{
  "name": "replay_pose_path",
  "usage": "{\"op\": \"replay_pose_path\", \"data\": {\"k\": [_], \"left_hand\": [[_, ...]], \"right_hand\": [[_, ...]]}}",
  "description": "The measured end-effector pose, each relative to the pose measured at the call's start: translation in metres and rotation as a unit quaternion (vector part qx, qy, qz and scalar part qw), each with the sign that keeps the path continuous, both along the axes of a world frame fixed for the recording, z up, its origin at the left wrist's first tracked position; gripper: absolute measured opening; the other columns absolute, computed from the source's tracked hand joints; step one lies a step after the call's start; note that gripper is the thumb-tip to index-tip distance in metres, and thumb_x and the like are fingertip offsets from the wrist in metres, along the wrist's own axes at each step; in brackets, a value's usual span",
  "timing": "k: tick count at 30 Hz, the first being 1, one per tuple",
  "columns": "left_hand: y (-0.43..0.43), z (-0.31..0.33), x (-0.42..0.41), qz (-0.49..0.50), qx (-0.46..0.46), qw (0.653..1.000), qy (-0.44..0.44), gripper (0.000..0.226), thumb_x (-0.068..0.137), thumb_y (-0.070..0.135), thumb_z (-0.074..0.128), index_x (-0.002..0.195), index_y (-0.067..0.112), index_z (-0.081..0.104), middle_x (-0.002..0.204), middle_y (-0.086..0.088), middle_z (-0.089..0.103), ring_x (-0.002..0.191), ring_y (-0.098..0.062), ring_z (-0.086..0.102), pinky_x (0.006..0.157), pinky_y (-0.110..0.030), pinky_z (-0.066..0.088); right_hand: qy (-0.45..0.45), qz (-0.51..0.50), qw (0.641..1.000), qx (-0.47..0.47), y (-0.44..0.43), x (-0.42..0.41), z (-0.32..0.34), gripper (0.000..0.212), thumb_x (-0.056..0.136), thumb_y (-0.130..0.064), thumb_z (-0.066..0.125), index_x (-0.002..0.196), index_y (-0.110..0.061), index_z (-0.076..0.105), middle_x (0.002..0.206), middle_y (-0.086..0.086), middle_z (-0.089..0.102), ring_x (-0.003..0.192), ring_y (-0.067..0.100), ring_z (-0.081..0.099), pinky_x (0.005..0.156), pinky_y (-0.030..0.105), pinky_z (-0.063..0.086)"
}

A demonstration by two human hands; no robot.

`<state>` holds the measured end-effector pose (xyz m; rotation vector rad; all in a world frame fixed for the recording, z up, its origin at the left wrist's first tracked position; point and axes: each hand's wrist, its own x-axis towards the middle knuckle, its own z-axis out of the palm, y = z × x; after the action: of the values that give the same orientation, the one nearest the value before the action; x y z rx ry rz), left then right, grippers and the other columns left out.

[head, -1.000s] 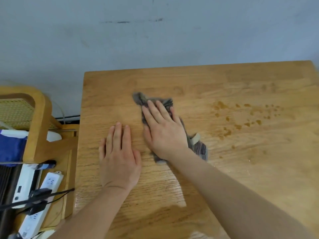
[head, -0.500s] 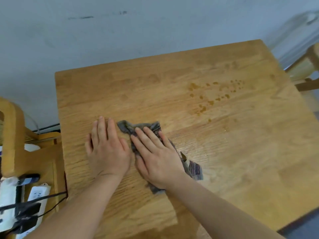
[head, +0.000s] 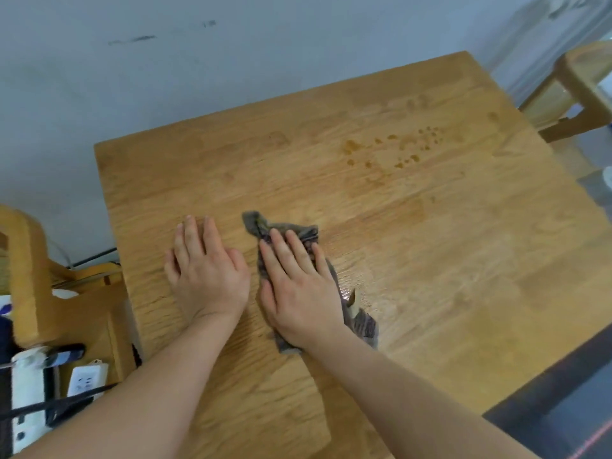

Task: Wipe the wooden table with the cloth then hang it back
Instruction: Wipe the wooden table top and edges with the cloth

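Right hand (head: pixel 299 293) presses flat, fingers straight, on the cloth (head: pixel 359 321); left hand (head: pixel 207 276) rests flat and empty on the bench (head: pixel 430 243) beside it.

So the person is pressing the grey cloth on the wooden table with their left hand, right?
Not quite. It is the right hand that presses the grey cloth on the wooden table. The left hand lies flat on the bare wood beside it. The head view shows this.
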<state>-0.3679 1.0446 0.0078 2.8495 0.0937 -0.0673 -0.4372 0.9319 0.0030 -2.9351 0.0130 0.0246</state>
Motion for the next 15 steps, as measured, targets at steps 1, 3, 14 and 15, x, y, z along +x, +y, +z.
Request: {"op": "replay_pose_path", "data": {"k": [1,3,14,15], "left_hand": [[0.000,0.000,-0.001,-0.005,0.000,1.000,-0.007,0.053,0.090,0.023,0.042,0.143,0.012,0.038,0.153,-0.013,0.031,0.143,-0.029,0.023,0.113,-0.052,0.019],[0.003,0.000,-0.001,-0.015,0.007,1.000,-0.006,0.053,0.091,0.024,0.040,0.143,0.012,0.037,0.153,-0.014,0.031,0.143,-0.030,0.022,0.113,-0.053,0.019],[-0.008,0.002,-0.001,-0.037,0.071,0.996,0.035,0.058,0.094,0.026,0.034,0.148,0.011,0.023,0.157,-0.020,0.017,0.144,-0.035,0.012,0.115,-0.055,0.012],[-0.011,0.002,-0.001,-0.037,0.069,0.996,0.036,0.058,0.094,0.024,0.034,0.148,0.010,0.022,0.157,-0.020,0.017,0.144,-0.034,0.011,0.116,-0.054,0.011]], "right_hand": [[0.000,0.032,0.999,0.002,-0.011,-0.002,0.000,0.054,0.098,-0.039,0.038,0.148,-0.019,0.039,0.157,0.002,0.033,0.147,0.019,0.025,0.117,0.048,0.023],[0.002,0.025,1.000,-0.002,-0.057,-0.008,0.001,0.055,0.098,-0.041,0.036,0.148,-0.021,0.039,0.157,-0.001,0.033,0.147,0.016,0.025,0.117,0.046,0.023],[0.009,-0.183,0.983,0.000,-0.137,0.008,0.005,0.058,0.099,-0.042,0.029,0.152,-0.020,0.029,0.161,0.002,0.024,0.149,0.021,0.017,0.119,0.049,0.018],[0.006,-0.115,0.993,0.005,-0.112,0.004,0.002,0.057,0.098,-0.042,0.032,0.150,-0.020,0.034,0.159,0.002,0.028,0.148,0.021,0.020,0.118,0.050,0.020]]}}
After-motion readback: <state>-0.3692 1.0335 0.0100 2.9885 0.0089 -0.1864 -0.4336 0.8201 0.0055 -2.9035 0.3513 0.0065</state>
